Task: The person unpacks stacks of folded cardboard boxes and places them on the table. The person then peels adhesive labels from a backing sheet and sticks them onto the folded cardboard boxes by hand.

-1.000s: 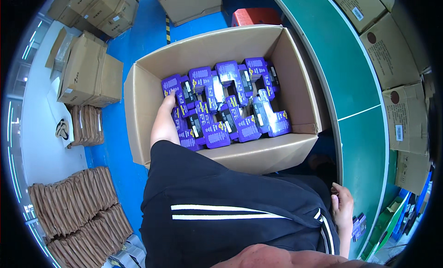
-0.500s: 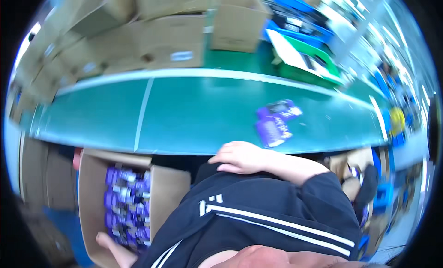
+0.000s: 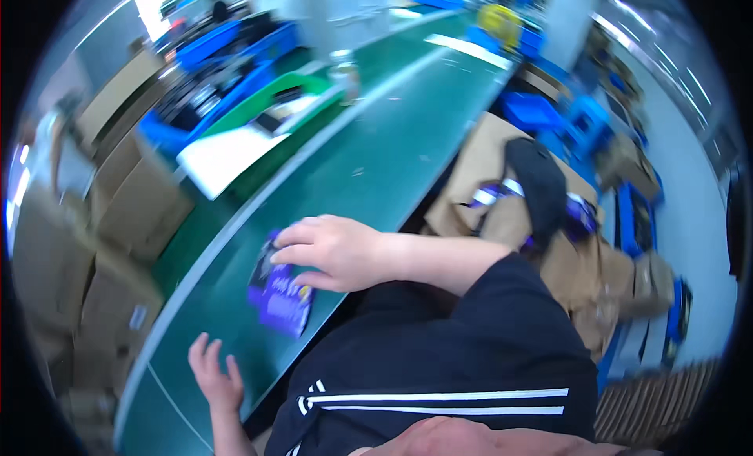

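Note:
Two or so purple printed packs (image 3: 284, 307) lie overlapping on the green work surface (image 3: 329, 177), a little blurred. Over their upper right edge reaches my right hand (image 3: 333, 253), its fingers stretched out and apart. The fingertips are at the packs, but whether they press on them I cannot tell. Nearer to me on the left, my left hand (image 3: 217, 375) is raised by the surface with spread fingers and nothing in it.
A green bin (image 3: 302, 87) with white sheets and a dark object stands beyond the surface, blue crates (image 3: 196, 103) behind it. Cardboard boxes (image 3: 141, 213) are stacked at the left. At right an open carton (image 3: 471, 169) holds purple packs and a dark cloth-like item.
The view has swung to the right along the work surface. My right hand has left my lap for the purple packs; my left hand has come up out of the carton of purple packs.

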A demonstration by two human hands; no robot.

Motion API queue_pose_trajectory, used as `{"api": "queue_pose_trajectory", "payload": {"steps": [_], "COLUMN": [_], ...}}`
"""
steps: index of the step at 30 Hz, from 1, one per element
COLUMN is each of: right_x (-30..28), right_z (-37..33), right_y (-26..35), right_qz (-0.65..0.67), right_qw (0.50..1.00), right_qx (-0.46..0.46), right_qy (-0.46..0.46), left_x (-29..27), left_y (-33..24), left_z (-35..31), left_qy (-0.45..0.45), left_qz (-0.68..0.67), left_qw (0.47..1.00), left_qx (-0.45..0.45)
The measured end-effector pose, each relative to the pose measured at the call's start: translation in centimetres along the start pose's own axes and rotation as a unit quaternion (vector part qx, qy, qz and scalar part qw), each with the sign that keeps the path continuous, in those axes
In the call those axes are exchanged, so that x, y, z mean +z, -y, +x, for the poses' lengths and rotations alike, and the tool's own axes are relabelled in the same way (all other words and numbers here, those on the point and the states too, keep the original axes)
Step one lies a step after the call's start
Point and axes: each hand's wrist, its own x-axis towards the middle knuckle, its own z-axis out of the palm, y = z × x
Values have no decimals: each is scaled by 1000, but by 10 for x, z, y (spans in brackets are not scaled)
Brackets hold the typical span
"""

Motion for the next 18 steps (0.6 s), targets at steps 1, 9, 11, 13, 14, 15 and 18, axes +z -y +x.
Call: {"api": "queue_pose_trajectory", "payload": {"steps": [1,9,11,13,14,15,18], "right_x": [-31,-273,-308,-302,-285,-262,-216], "right_z": [-6,-199,-293,-374,-404,-423,-442], "right_y": [3,9,25,33,28,19,5], "right_qz": [-44,-347,-380,-150,-24,-27,-71], "right_qw": [999,774,653,563,509,455,423], "right_qx": [15,471,585,736,778,813,818], "right_qy": [9,-243,-294,-345,-367,-361,-383], "left_x": [18,81,98,113,114,114,107], "left_y": [-13,-37,-13,-5,-6,-7,-9], "left_z": [20,91,93,99,102,105,103], "left_qy": [51,146,150,147,149,151,155], "left_qz": [-14,-87,-101,-110,-113,-117,-114], "left_qw": [997,976,974,974,974,974,976], "left_qx": [59,137,139,130,125,119,103]}}
